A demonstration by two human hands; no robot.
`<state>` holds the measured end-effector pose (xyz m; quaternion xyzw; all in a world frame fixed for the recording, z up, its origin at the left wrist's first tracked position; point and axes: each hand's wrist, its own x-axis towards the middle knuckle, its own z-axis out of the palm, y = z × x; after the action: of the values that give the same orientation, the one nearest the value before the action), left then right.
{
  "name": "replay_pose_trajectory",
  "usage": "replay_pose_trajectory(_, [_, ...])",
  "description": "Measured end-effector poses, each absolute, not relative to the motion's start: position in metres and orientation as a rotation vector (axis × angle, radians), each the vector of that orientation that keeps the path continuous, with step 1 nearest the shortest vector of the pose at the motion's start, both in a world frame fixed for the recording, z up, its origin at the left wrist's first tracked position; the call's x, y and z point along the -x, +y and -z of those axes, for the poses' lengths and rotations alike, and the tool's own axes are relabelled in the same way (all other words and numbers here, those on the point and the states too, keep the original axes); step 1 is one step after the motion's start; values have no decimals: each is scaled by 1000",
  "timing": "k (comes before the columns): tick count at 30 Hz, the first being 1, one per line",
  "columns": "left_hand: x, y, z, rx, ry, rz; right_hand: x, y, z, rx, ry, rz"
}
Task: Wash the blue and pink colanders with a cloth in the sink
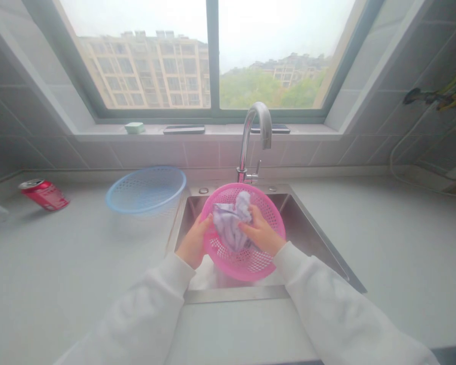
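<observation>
A pink perforated basket (251,263) is held tilted over the steel sink (311,238). My left hand (192,246) grips its left rim with the fingers curled round the edge. My right hand (260,233) is inside the basket and presses a white and purple cloth (230,223) against its inner wall, fingers closed on the cloth. Both arms wear white sleeves.
A blue perforated basket (146,190) stands on the counter left of the sink. A red can (44,194) lies on its side at the far left. The chrome tap (255,137) rises behind the sink. A green sponge (134,128) and two dark flat objects lie on the window sill.
</observation>
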<state>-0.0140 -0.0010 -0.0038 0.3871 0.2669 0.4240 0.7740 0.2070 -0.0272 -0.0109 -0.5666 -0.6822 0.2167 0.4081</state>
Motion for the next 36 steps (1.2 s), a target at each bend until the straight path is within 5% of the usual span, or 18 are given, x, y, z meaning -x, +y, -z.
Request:
replay_pose_trajectory(5, [8, -9, -3, -882, 688, -1045, -183, -40, 1, 1769, -2027, -575])
replay_pose_trajectory(12, [0, -23, 0, -1016, 712, -1051, -185, -34, 1, 1459, -2184, -631])
replay_pose_trajectory(18, [3, -23, -6, -1197, 656, -1032, -218, -8, 13, 1462, -1389, -529])
replay_pose_trajectory(25, [-4, -29, -7, -1320, 534, -964, -194, -10, 1, 1005, -762, -814])
replay_pose_trajectory(32, [-6, -28, 3, -1031, 610, -1102, -166, -37, -19, 1124, -1403, -1292])
replay_pose_trajectory(36, [-1, -27, -12, -814, 637, -1172, -172, -37, -19, 1266, -1896, -1229])
